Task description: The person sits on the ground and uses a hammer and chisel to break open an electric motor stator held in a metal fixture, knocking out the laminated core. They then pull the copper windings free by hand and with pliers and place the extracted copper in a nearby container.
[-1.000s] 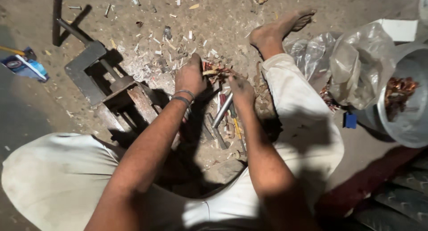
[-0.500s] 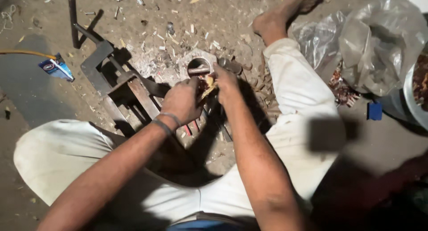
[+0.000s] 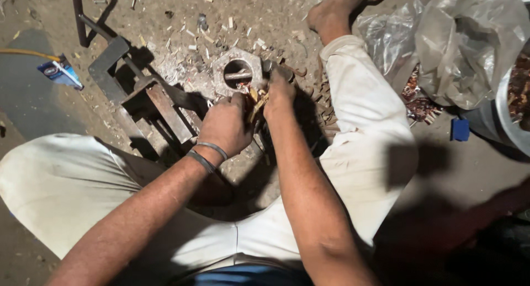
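Far out to the left of my left hand (image 3: 225, 126) lies a small blue and white packet (image 3: 61, 72) on the dirt, well apart from anything I'm doing. Closer in, just left of that hand, stands a rusty steel bracket (image 3: 144, 101) with hard edges and an upright bar. My wrist with its two bangles (image 3: 205, 155) sits near it, so I judge a slip sideways could knock my knuckles into that metal.

My left hand is curled closed around a small yellowish wooden piece (image 3: 255, 104), gripping it from the left. My right hand (image 3: 280, 93) closes on it from the other side, fingers bent, so the two hands are pressed nearly together with the piece pinched between them. I cannot tell exactly how the fingertips sit, since they are in shadow.

Just above both hands lies a large hexagonal metal nut (image 3: 238, 72), with a bar across its hole. The piece is held right at its near edge. If I push too hard there, I think the wood could snap or jump out, and a finger could jam against the nut's rim.

Wood chips (image 3: 193, 40) litter the ground around the hands, so a dropped piece would be hard to find again.

To the right of my right hand, past my white-trousered knee, is a crumpled clear plastic bag (image 3: 458, 43), then a small blue block (image 3: 460, 129).
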